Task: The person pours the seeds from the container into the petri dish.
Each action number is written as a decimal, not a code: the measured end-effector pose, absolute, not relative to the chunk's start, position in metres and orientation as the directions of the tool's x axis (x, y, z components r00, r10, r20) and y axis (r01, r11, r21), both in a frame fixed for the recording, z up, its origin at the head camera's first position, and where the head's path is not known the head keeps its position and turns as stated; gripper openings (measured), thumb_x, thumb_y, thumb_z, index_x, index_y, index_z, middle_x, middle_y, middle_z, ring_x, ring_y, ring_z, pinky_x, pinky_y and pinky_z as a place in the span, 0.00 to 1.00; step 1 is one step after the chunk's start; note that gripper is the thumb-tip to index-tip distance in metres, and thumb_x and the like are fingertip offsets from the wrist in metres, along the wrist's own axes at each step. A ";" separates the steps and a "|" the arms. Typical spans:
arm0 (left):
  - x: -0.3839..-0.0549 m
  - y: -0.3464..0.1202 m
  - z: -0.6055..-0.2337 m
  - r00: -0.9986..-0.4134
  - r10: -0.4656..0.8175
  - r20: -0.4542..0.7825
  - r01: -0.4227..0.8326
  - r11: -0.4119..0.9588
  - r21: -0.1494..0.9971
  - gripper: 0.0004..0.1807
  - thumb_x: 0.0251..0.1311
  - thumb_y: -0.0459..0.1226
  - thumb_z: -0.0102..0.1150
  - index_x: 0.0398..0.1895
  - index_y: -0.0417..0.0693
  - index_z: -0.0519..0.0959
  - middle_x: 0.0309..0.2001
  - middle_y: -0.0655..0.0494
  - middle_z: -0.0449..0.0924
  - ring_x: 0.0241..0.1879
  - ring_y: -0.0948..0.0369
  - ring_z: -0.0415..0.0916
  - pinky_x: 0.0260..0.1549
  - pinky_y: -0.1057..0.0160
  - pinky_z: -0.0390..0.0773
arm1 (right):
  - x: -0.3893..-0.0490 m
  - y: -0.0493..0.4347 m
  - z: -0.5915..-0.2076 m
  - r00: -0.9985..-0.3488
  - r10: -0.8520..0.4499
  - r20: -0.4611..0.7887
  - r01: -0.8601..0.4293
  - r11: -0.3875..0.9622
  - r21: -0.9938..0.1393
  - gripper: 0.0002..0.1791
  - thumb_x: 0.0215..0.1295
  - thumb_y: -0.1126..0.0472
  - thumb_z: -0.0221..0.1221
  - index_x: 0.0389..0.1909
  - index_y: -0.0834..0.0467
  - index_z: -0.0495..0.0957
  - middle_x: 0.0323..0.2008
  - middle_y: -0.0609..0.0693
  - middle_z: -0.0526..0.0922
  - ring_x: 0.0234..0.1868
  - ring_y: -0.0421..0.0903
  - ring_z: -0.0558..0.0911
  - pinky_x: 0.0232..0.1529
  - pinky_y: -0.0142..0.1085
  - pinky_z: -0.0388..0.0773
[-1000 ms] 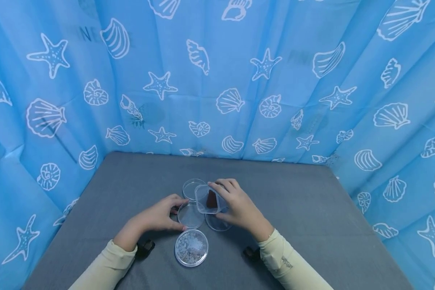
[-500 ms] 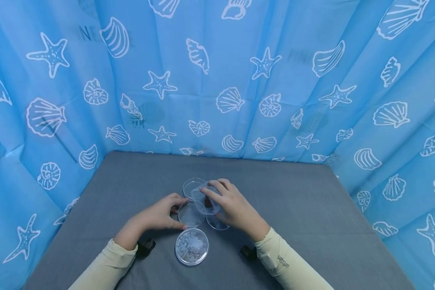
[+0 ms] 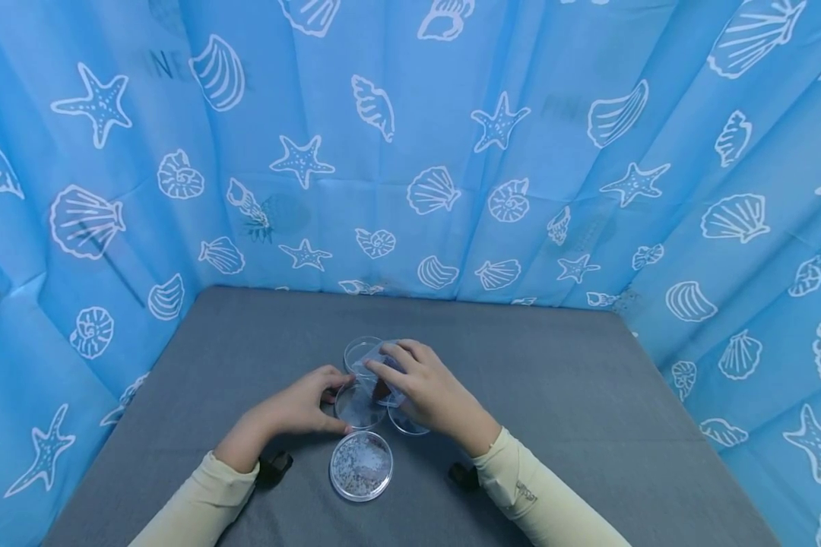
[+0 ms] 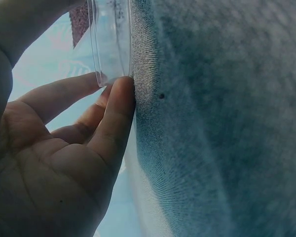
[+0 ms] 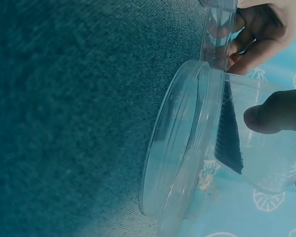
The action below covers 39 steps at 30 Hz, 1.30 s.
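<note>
My left hand [image 3: 297, 406] holds a clear petri dish [image 3: 359, 410] on the table, thumb at the near side and fingers at the far side. In the left wrist view its fingertips [image 4: 122, 91] touch the dish's edge. My right hand [image 3: 434, 391] grips a clear plastic tub [image 5: 274, 158] from above and tilts it to the left over that dish. Dark brown, grainy material [image 5: 229, 133] lies slanted inside the tub. Whether any has fallen into the dish is too unclear to tell.
A petri dish with whitish flakes [image 3: 361, 466] stands in front. Another clear dish [image 3: 356, 349] lies behind, and a third [image 3: 407, 422] sits partly under my right hand. The grey cloth-covered table [image 3: 554, 395] ends at a blue shell-print curtain [image 3: 410, 152].
My right hand has moved a little to the left and tipped the tub further over the middle dish. The left hand and the dishes have stayed in place.
</note>
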<state>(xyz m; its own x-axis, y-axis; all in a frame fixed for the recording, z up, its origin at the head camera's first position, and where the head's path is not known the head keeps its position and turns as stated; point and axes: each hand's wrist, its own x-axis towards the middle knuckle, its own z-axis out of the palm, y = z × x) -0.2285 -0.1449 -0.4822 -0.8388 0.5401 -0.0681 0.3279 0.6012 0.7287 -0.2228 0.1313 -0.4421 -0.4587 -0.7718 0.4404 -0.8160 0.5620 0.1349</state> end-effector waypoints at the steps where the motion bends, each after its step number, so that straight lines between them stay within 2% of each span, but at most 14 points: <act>1: -0.228 -0.145 -0.482 -0.839 0.540 -0.067 0.329 0.601 0.729 0.49 0.51 0.45 0.85 0.75 0.39 0.73 0.59 0.48 0.76 0.57 0.51 0.80 0.59 0.46 0.86 | -0.223 0.131 -0.442 -0.456 -0.772 0.443 -0.816 0.561 0.137 0.46 0.54 0.63 0.80 0.75 0.48 0.73 0.68 0.56 0.77 0.68 0.58 0.77 0.71 0.52 0.78; 14: -0.228 -0.145 -0.483 -0.852 0.516 -0.084 0.299 0.613 0.731 0.49 0.51 0.47 0.84 0.75 0.39 0.72 0.60 0.49 0.76 0.59 0.50 0.80 0.60 0.47 0.86 | -0.224 0.130 -0.445 -0.434 -0.777 0.456 -0.823 0.548 0.152 0.47 0.51 0.64 0.81 0.74 0.46 0.74 0.67 0.55 0.78 0.68 0.58 0.77 0.67 0.53 0.81; 39: -0.229 -0.145 -0.484 -0.843 0.531 -0.085 0.303 0.600 0.740 0.49 0.52 0.47 0.84 0.75 0.39 0.72 0.62 0.48 0.75 0.61 0.47 0.80 0.61 0.47 0.86 | -0.222 0.128 -0.445 -0.459 -0.777 0.431 -0.815 0.562 0.145 0.45 0.55 0.66 0.78 0.75 0.46 0.73 0.69 0.54 0.77 0.69 0.57 0.76 0.69 0.54 0.79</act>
<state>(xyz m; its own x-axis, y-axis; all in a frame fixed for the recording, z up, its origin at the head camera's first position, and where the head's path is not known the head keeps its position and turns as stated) -0.2293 -0.1453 -0.4840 -0.8433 0.5307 -0.0853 0.3027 0.6000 0.7405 -0.2217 0.1283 -0.4451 -0.4587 -0.7770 0.4311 -0.8146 0.5615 0.1453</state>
